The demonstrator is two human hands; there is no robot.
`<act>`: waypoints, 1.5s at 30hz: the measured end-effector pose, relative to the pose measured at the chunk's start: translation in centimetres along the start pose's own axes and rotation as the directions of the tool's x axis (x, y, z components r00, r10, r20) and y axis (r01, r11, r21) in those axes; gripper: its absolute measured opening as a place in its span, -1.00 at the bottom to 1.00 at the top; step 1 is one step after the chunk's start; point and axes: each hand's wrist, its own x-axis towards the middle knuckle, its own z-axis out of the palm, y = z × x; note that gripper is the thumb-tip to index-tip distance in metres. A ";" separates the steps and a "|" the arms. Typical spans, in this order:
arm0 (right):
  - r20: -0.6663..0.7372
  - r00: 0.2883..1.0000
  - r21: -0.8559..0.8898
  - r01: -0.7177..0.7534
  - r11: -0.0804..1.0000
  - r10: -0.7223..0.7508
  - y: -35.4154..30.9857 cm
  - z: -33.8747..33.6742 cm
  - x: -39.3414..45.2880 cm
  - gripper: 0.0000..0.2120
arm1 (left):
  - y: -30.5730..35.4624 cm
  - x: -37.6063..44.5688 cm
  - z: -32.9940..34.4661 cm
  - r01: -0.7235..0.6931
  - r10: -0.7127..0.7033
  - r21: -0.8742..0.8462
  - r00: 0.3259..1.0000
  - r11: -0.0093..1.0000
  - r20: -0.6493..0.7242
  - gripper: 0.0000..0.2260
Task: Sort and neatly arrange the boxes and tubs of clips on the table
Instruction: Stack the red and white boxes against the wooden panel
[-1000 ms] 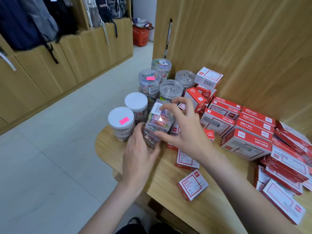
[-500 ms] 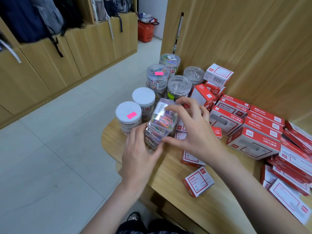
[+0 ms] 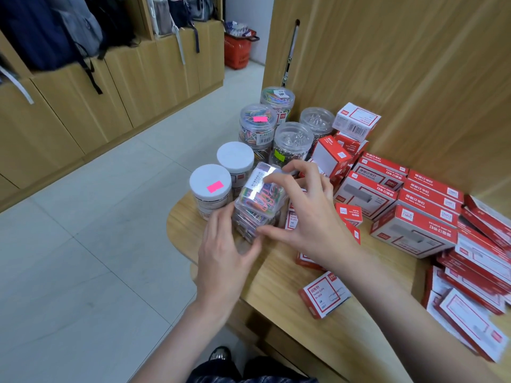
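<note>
Wooden table (image 3: 279, 275), "PAPER CLIPS" box (image 3: 324, 296)

Pale floor tiles (image 3: 91, 217) stretch past wooden cabinets (image 3: 116, 87) hung with backpacks (image 3: 47, 31); a red basket (image 3: 237, 49) stands beyond, and a wood-panelled wall (image 3: 401, 78) backs the rounded table (image 3: 290, 272).

white-lid tubs (image 3: 210, 186): 2 | clear round tubs (image 3: 293, 138): 4 | hands (image 3: 305, 214): 2
</note>
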 end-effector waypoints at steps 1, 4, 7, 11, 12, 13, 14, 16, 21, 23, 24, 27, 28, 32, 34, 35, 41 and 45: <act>0.002 1.000 0.009 -0.004 1.000 0.004 -0.1 0.0 -0.1 -0.37 | 0.0 0.0 0.0 0.003 -0.003 -0.006 1.000 1.000 -0.001 -0.46; 0.006 1.000 0.022 -0.006 1.000 0.006 -0.4 0.3 -0.3 -0.37 | 0.0 -0.1 0.0 0.011 -0.011 -0.030 1.000 0.999 0.001 -0.45; 0.003 1.000 0.036 -0.012 0.999 0.012 -0.4 0.3 -0.4 -0.37 | -0.1 -0.1 0.0 0.001 0.000 -0.034 1.000 0.999 0.006 -0.44; -0.010 1.000 0.078 -0.007 0.997 0.008 -0.4 -0.1 -0.6 -0.44 | -0.1 -0.2 -0.3 -0.001 0.002 -0.057 1.000 0.998 0.019 -0.44; -0.007 1.000 0.096 -0.014 0.995 0.014 -0.4 -0.2 -0.7 -0.47 | -0.1 -0.3 -0.3 0.003 -0.002 -0.076 1.000 0.997 0.020 -0.45; -0.004 1.000 0.105 -0.019 0.994 0.020 -0.4 -0.2 -0.6 -0.49 | -0.1 -0.3 -0.2 0.009 -0.007 -0.095 1.000 0.995 0.018 -0.45; -0.003 1.000 0.108 -0.024 0.994 0.024 -0.4 -0.2 -0.7 -0.51 | -0.1 -0.4 -0.1 0.017 -0.015 -0.111 1.000 0.994 0.014 -0.45; -0.015 0.999 0.118 -0.039 0.992 0.041 -0.5 -0.1 -0.6 -0.53 | 0.0 -0.5 0.0 0.024 -0.024 -0.126 1.000 0.992 0.003 -0.46; -0.062 0.991 0.118 -0.108 0.987 0.116 -1.2 0.3 -0.3 -0.48 | 0.1 -0.6 0.4 0.022 -0.023 -0.115 1.000 0.993 -0.013 -0.45; -0.080 0.988 0.060 -0.127 0.990 0.132 -1.4 0.4 -0.1 -0.45 | 0.0 -0.5 0.5 0.018 -0.020 -0.107 1.000 0.994 -0.021 -0.45; -0.090 0.987 0.031 -0.131 0.991 0.134 -1.5 0.4 -0.1 -0.43 | -0.1 -0.6 0.5 0.016 -0.018 -0.103 1.000 0.995 -0.023 -0.45; -0.086 0.987 0.005 -0.132 0.991 0.132 -1.6 0.4 -0.2 -0.42 | 0.1 -0.5 0.3 0.001 -0.003 -0.104 1.000 0.995 -0.018 -0.44; -0.080 0.988 0.021 -0.131 0.991 0.132 -1.6 0.2 -0.2 -0.42 | 0.2 -0.5 0.1 -0.005 0.003 -0.112 1.000 0.994 -0.018 -0.44; -0.160 0.975 0.230 -0.115 0.966 0.154 -0.6 -2.0 -0.2 -0.53 | 0.6 -1.1 -2.2 -0.053 0.049 -0.091 0.998 0.994 -0.044 -0.51; -0.202 0.966 0.252 -0.110 0.961 0.163 0.6 -3.2 0.0 -0.60 | 1.1 -0.7 -3.7 -0.119 0.114 -0.073 0.991 0.990 -0.067 -0.59; -0.217 0.964 0.232 -0.105 0.967 0.156 1.2 -3.7 0.2 -0.63 | 1.6 -0.2 -4.3 -0.170 0.166 -0.058 0.983 0.984 -0.074 -0.62; -0.126 0.992 -0.007 0.000 1.000 -0.001 3.5 -4.3 3.1 -0.56 | 4.2 5.6 -5.0 -0.437 0.421 0.104 0.896 0.894 0.141 -0.64; -0.015 0.996 -0.193 0.086 0.977 -0.091 4.6 -3.0 4.9 -0.43 | 3.5 6.1 -4.0 -0.643 0.530 0.265 0.753 0.718 0.391 -0.49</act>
